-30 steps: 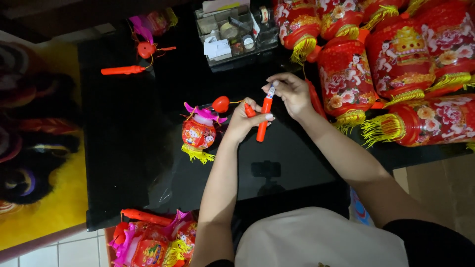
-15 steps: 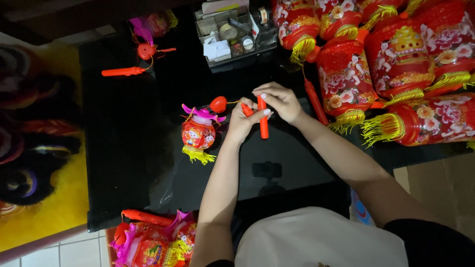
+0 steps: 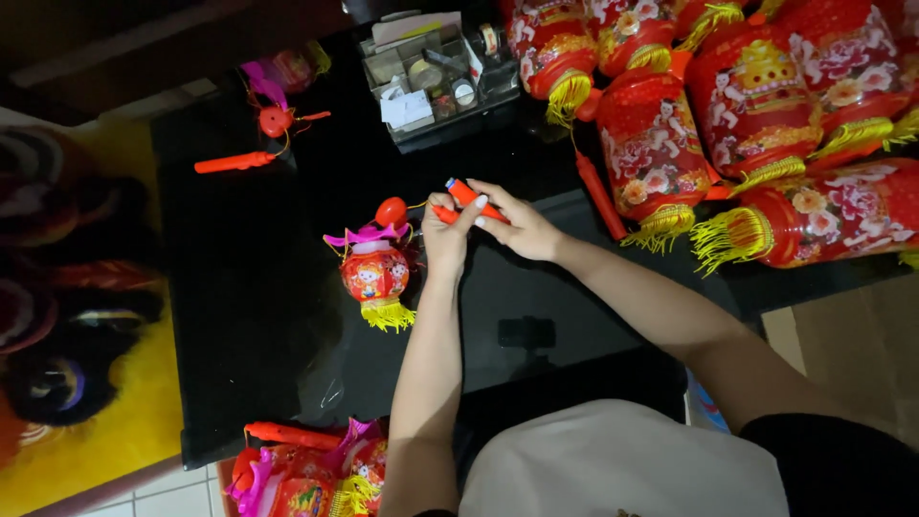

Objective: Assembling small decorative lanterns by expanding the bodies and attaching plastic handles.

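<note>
Both hands meet over the black table (image 3: 239,316) and share one orange-red stick handle (image 3: 466,194). My left hand (image 3: 445,241) pinches its lower end. My right hand (image 3: 519,228) grips it from the right with the fingers over its middle. The stick's capped tip points up and left. A thin wire runs from the stick to a red ball (image 3: 390,210). Below the ball lies a small red lantern (image 3: 374,275) with a pink top and a yellow tassel, just left of my left hand.
Several big red lanterns (image 3: 756,105) with yellow tassels crowd the far right. A clear organiser box (image 3: 436,81) sits at the back. Another small lantern (image 3: 276,120) lies with its orange stick (image 3: 233,162) at the back left. More small lanterns (image 3: 306,471) are piled at the near left. A yellow furry costume head (image 3: 67,316) lies off the table's left.
The stick has swung from nearly upright to slanting up-left. Both hands have closed in on it and shifted slightly left. The small lantern has stayed where it was.
</note>
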